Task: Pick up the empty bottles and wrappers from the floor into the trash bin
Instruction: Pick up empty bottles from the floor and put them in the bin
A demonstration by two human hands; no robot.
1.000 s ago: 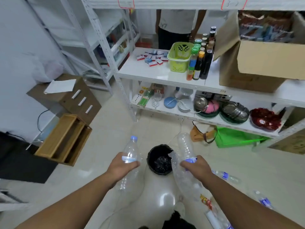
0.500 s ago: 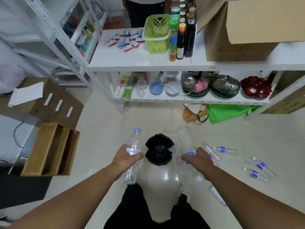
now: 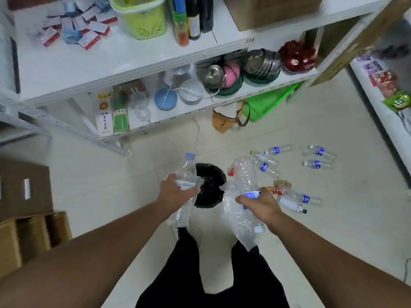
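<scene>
My left hand [image 3: 175, 193] grips a clear empty bottle with a pale blue cap [image 3: 186, 172], held upright at the left rim of the black trash bin [image 3: 211, 174]. My right hand [image 3: 259, 204] grips large crushed clear bottles [image 3: 243, 174], just right of the bin. The bin is lined with a black bag and sits on the floor between my hands. Several small blue-labelled bottles [image 3: 317, 164] lie on the floor to the right. A red and yellow wrapper [image 3: 275, 190] lies beside my right hand.
A white shelving unit [image 3: 115, 63] stands ahead with bowls, glasses, sauce bottles and a green basket. A brown bag [image 3: 224, 121] and green crate [image 3: 266, 103] sit under it. Cardboard and wooden boxes [image 3: 26, 230] are at the left. Another shelf [image 3: 382, 103] runs along the right.
The view has tilted down and moved closer to the bin. Both hands, still holding their bottles, now sit at the bin's two sides. More floor bottles have come into view on the right.
</scene>
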